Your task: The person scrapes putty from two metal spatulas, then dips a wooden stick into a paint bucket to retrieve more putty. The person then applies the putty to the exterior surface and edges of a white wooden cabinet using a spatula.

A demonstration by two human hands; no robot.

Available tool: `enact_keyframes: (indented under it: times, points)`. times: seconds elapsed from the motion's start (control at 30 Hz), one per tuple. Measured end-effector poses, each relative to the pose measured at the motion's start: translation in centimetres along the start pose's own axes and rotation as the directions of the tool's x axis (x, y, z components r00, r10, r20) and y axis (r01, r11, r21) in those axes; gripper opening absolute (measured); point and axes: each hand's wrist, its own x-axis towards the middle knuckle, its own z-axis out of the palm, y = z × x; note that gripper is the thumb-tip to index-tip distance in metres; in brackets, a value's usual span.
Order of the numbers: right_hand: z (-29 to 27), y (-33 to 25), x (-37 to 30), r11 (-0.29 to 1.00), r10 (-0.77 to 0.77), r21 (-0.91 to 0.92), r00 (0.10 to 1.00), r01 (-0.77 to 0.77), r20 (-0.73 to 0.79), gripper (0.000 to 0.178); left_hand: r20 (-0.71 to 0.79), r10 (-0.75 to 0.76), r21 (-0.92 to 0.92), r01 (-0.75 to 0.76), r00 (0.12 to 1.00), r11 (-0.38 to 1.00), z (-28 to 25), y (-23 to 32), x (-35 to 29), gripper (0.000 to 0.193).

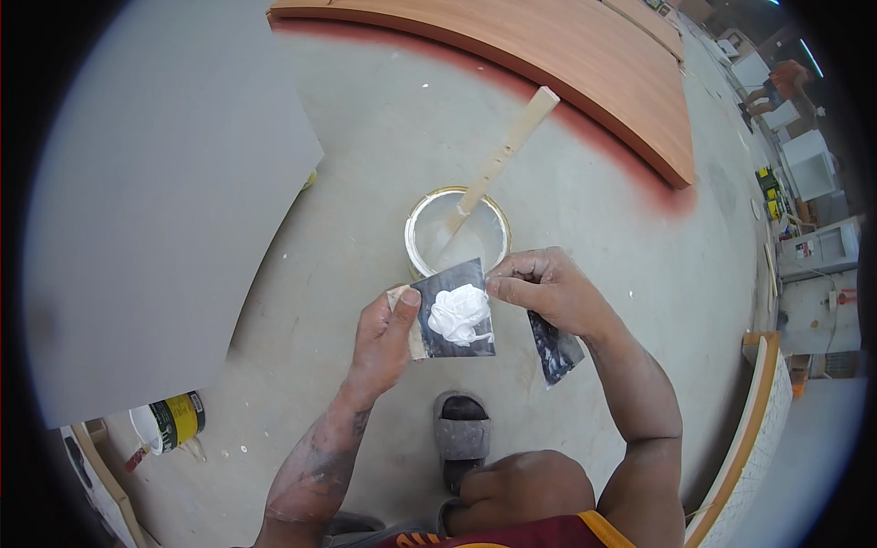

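My left hand grips a dark, square putty spreader by its pale left edge, the thumb on top. A mound of white putty sits on the spreader's face. My right hand is closed, its thumb and forefinger pinched at the spreader's right edge; whether they touch it is hard to tell. From under that hand hangs a glossy black flat scraper, smeared with white, its upper part hidden by the hand. Just beyond the spreader stands an open can with whitish contents and a wooden stick leaning in it.
A large grey panel fills the left side. At the back lies a reddish-brown board with red overspray on the floor beside it. A tipped yellow-and-black tub is at lower left. Another person is far right, near white cabinets.
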Motion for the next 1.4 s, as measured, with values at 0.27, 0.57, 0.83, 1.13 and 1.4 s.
enact_keyframes:
  times: [0.27,0.57,0.83,1.13,1.4]
  points:
    - [-0.9,-0.8,-1.8,0.999,0.028,0.023,0.999,-0.027,-0.027,0.018,-0.061,0.045,-0.035,-0.047,0.997,0.998,0.4,0.0,-0.2,0.039]
    - [-3.2,8.3,-5.3,0.899,0.257,-0.349,0.964,-0.264,-0.066,0.041,-0.175,-0.035,-0.038,0.029,0.984,0.999,-0.6,-1.2,-1.1,0.039]
    - [-3.1,21.8,-0.7,0.709,0.123,-0.639,0.944,-0.299,-0.306,0.070,-0.247,-0.075,-0.040,0.067,0.966,0.997,-2.5,-2.9,-1.3,0.037]
    - [1.7,16.9,-6.0,0.970,0.182,-0.115,0.957,-0.212,-0.226,0.043,-0.398,-0.058,-0.088,0.025,0.915,0.996,-5.6,-3.3,-3.1,0.035]
    - [4.9,15.6,-9.1,0.385,0.505,0.832,0.846,-0.400,0.173,0.024,-0.451,-0.004,-0.118,-0.055,0.892,0.992,-6.2,-3.5,-3.0,0.038]
